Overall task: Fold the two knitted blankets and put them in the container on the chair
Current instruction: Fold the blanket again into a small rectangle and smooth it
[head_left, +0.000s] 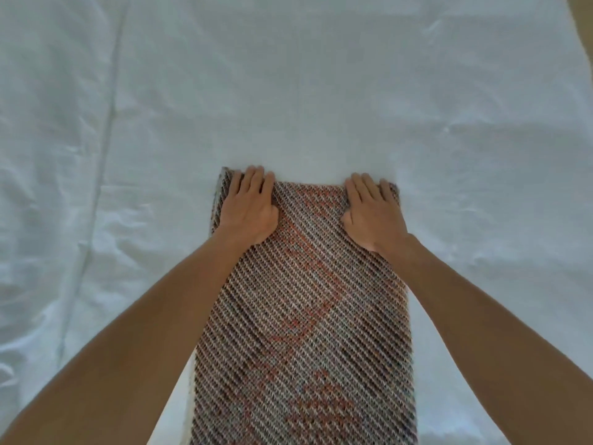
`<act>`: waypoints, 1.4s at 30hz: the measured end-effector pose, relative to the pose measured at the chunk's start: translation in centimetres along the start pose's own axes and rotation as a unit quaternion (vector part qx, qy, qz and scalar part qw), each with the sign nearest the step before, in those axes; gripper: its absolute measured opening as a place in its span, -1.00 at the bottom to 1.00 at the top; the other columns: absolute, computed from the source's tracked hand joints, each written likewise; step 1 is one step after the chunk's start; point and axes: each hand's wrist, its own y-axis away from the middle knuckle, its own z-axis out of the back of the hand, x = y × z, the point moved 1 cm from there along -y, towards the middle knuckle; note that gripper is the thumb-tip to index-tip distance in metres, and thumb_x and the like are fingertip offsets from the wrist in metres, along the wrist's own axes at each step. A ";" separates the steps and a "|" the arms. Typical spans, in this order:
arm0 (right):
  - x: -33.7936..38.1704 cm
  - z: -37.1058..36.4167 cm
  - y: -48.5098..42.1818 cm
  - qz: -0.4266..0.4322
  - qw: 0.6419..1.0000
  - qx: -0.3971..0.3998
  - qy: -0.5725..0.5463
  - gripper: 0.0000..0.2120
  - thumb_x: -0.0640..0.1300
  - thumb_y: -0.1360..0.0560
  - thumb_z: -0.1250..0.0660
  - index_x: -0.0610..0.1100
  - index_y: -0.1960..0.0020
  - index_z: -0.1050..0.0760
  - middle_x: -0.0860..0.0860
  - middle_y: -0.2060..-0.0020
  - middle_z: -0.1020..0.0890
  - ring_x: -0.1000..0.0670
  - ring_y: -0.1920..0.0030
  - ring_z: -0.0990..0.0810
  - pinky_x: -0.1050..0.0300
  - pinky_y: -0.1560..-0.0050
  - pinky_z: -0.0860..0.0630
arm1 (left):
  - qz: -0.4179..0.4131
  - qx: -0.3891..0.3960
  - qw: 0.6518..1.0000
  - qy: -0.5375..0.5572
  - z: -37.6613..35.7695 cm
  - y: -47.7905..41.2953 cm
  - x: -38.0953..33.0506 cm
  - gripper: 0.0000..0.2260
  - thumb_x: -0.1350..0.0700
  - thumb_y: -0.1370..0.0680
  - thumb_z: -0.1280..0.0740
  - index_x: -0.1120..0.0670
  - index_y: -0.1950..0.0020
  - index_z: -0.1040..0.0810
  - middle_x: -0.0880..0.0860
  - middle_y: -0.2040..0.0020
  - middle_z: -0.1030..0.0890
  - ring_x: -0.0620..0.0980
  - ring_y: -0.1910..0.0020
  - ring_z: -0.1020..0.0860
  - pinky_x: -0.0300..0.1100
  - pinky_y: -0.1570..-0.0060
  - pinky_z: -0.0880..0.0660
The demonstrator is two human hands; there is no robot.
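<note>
A knitted blanket [305, 316], brown and grey with orange patches, lies folded into a long narrow strip that runs from the bottom edge of the view up to the middle. My left hand [248, 205] lies flat on its far left corner, fingers straight and pointing away. My right hand [372, 208] presses flat on the far right corner in the same way. Both hands rest on top of the fabric near its far edge. No second blanket, chair or container is in view.
The blanket lies on a wide white sheet [288, 91] with light wrinkles, which fills almost the whole view. A seam or fold [109, 123] runs down the sheet at the left. A sliver of tan surface [584, 24] shows at the top right corner.
</note>
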 end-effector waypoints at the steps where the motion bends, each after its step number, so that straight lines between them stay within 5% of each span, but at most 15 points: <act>1: -0.1 0.3 -0.3 0.005 1.000 0.007 0.002 -0.43 -0.07 -0.56 -0.01 -0.22 -0.51 0.04 -0.15 -0.51 -0.07 -0.13 -0.51 0.02 -0.09 -0.50 0.16 | -0.010 0.012 1.000 -0.020 0.5 -0.4 0.2 -0.46 0.08 -0.55 -0.05 0.18 -0.51 -0.06 0.22 -0.52 -0.11 0.16 -0.51 -0.03 0.08 -0.49 0.17; 6: -0.4 1.6 -0.3 -0.010 1.000 0.003 0.013 -0.51 -0.22 -0.41 -0.26 -0.22 -0.33 -0.28 -0.22 -0.23 -0.39 -0.24 -0.29 -0.30 -0.10 -0.41 -0.13 | -0.040 0.071 0.992 -0.101 2.0 -1.0 1.3 -0.38 0.06 -0.42 -0.32 0.20 -0.41 -0.20 0.23 -0.33 -0.34 0.22 -0.37 -0.27 0.07 -0.48 0.08; 8: -0.5 2.0 -0.3 -0.013 1.000 -0.001 0.014 -0.55 -0.22 -0.38 -0.30 -0.22 -0.24 -0.35 -0.20 -0.16 -0.43 -0.21 -0.21 -0.36 -0.07 -0.30 -0.27 | -0.039 0.086 0.991 -0.092 2.7 -1.1 1.5 -0.41 0.09 -0.39 -0.38 0.19 -0.35 -0.26 0.22 -0.26 -0.38 0.20 -0.30 -0.34 0.06 -0.43 -0.12; 11: -0.7 2.6 0.2 -0.009 0.999 -0.033 0.022 -0.65 -0.24 -0.35 -0.29 -0.24 -0.13 -0.42 -0.18 -0.07 -0.46 -0.19 -0.09 -0.40 -0.04 -0.14 -0.34 | -0.038 0.073 0.994 -0.066 3.8 -0.9 1.6 -0.54 0.15 -0.38 -0.40 0.18 -0.23 -0.37 0.17 -0.17 -0.42 0.15 -0.16 -0.42 0.02 -0.13 -0.42; 16: -1.0 3.5 2.0 0.009 0.998 -0.070 0.008 -0.72 -0.17 -0.40 -0.34 -0.24 -0.07 -0.42 -0.15 -0.01 -0.51 -0.16 -0.03 -0.42 0.01 -0.03 -0.37 | -0.063 0.023 0.997 -0.036 5.0 1.2 2.1 -0.72 0.19 -0.40 -0.36 0.16 -0.07 -0.41 0.08 -0.02 -0.47 0.06 0.00 -0.45 -0.13 0.27 -0.38; 22: -0.6 5.4 5.9 0.036 0.995 -0.094 -0.014 -0.64 -0.10 -0.35 -0.41 -0.22 -0.06 -0.44 -0.13 0.10 -0.55 -0.14 0.02 -0.45 -0.02 0.01 -0.39 | -0.061 -0.027 0.998 0.002 6.3 5.5 2.0 -0.72 0.20 -0.36 -0.39 0.13 0.03 -0.35 0.00 0.24 -0.34 -0.01 0.25 -0.33 -0.16 0.26 -0.31; 29: 1.2 7.0 13.1 0.059 0.992 -0.104 -0.033 -0.52 -0.17 -0.17 -0.56 -0.25 -0.03 -0.50 -0.15 0.17 -0.55 -0.15 0.17 -0.52 0.00 0.17 -0.49 | -0.057 -0.043 0.997 0.005 7.0 13.0 0.8 -0.55 0.19 -0.30 -0.45 0.18 -0.13 -0.39 0.12 0.05 -0.48 0.09 0.08 -0.46 -0.06 0.09 -0.48; 36: 3.9 5.5 20.9 0.077 0.989 -0.122 -0.042 -0.50 -0.22 0.00 -0.60 -0.21 0.10 -0.55 -0.10 0.19 -0.59 -0.13 0.15 -0.57 0.01 0.09 -0.55 | -0.087 -0.070 0.994 0.021 6.1 21.6 -0.6 -0.50 0.28 -0.07 -0.55 0.20 0.03 -0.51 0.14 0.16 -0.53 0.11 0.21 -0.53 -0.05 0.27 -0.56; 42: 5.8 1.4 27.4 0.074 0.988 -0.112 -0.070 -0.58 -0.32 -0.03 -0.54 -0.18 0.14 -0.55 -0.08 0.22 -0.54 -0.11 0.18 -0.54 0.00 0.10 -0.58 | -0.094 -0.051 0.993 0.058 2.7 28.6 -2.7 -0.54 0.30 -0.08 -0.54 0.17 0.07 -0.53 0.11 0.17 -0.54 0.08 0.21 -0.54 -0.06 0.25 -0.59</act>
